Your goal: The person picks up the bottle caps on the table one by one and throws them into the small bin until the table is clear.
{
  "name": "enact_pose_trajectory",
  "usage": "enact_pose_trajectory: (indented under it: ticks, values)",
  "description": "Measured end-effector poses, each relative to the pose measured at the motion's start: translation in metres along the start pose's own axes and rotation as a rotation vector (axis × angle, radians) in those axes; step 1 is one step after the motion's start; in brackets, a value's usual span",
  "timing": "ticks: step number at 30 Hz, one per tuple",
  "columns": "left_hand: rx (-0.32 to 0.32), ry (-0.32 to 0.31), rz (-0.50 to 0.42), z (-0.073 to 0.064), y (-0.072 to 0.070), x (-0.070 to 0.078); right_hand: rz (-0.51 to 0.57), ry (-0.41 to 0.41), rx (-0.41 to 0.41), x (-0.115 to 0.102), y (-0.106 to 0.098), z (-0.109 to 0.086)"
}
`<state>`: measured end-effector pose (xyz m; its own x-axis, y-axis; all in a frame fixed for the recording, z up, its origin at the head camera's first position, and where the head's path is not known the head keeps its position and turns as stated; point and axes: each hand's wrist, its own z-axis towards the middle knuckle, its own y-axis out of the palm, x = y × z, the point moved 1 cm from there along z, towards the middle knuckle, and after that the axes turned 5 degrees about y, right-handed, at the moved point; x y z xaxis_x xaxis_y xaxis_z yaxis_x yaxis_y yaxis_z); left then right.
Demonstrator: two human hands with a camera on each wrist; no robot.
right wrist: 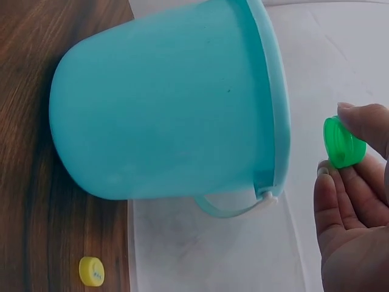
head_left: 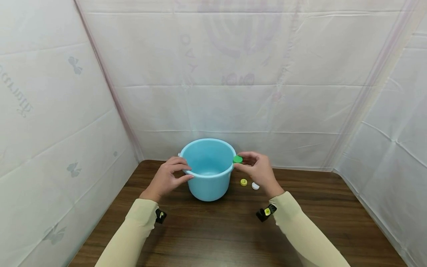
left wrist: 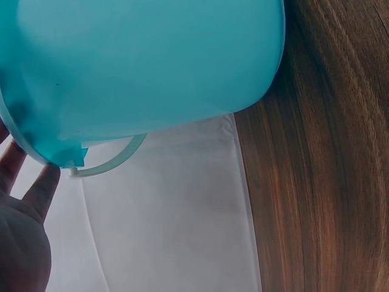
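Note:
A light blue bucket stands upright on the table, its mouth facing up. At its left rim my left hand grips the edge, fingers over the rim and thumb at the outside. In the left wrist view, part of the left hand shows at the rim. My right hand pinches a green bottle cap between thumb and fingers, close to the bucket's right rim. The right wrist view shows the green cap held on edge, with its hollow side partly visible.
A yellow bottle cap and a white bottle cap lie on the dark wooden table, right of the bucket. White sheeting walls in the back and both sides. A pale handle hangs behind the bucket.

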<state>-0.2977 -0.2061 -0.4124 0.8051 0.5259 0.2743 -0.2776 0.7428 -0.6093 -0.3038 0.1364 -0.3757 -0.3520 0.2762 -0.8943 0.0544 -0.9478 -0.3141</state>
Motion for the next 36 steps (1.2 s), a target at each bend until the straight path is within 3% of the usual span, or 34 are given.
enact_pose_trajectory:
  ticks: [9,24,36]
  values:
    - [0.005,0.004,0.003,0.001,0.000,0.001,0.041,0.010,-0.008,-0.005,0.010,0.008]
    - [-0.001,0.000,0.010,0.000,0.000,0.000,0.027,0.046,0.008,-0.005,0.025,0.023]
    - [-0.003,0.002,0.018,-0.001,-0.001,0.001,0.025,0.070,-0.027,-0.011,0.035,0.028]
